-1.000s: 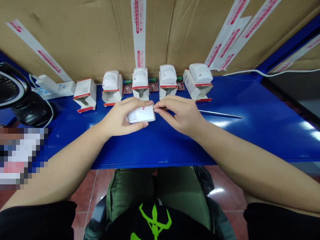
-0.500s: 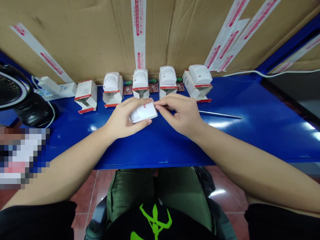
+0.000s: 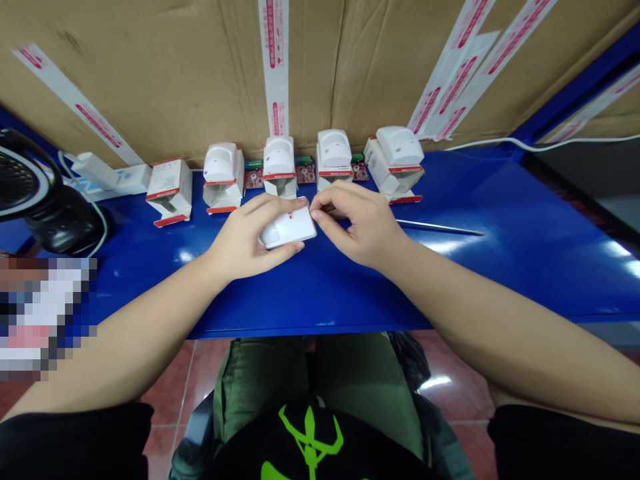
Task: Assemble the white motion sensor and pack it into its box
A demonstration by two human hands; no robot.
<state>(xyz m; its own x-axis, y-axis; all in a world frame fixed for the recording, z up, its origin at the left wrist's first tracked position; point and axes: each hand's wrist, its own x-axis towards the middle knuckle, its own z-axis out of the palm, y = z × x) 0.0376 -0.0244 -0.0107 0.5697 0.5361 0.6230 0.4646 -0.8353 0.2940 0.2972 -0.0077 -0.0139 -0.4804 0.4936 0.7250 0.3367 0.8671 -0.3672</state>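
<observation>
2 hands (image 3: 245, 237) (image 3: 363, 223) on 1 PIR sensor (image 3: 289, 228), 4 more sensors (image 3: 221, 163) (image 3: 279, 157) (image 3: 334, 149) (image 3: 400, 147) behind

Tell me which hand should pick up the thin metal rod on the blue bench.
Right, probably. The right hand sits closer to the thin metal rod, and only its fingertips are at the edge of the white sensor housing. The left hand is wrapped around that housing and lies farther from the rod.
</observation>
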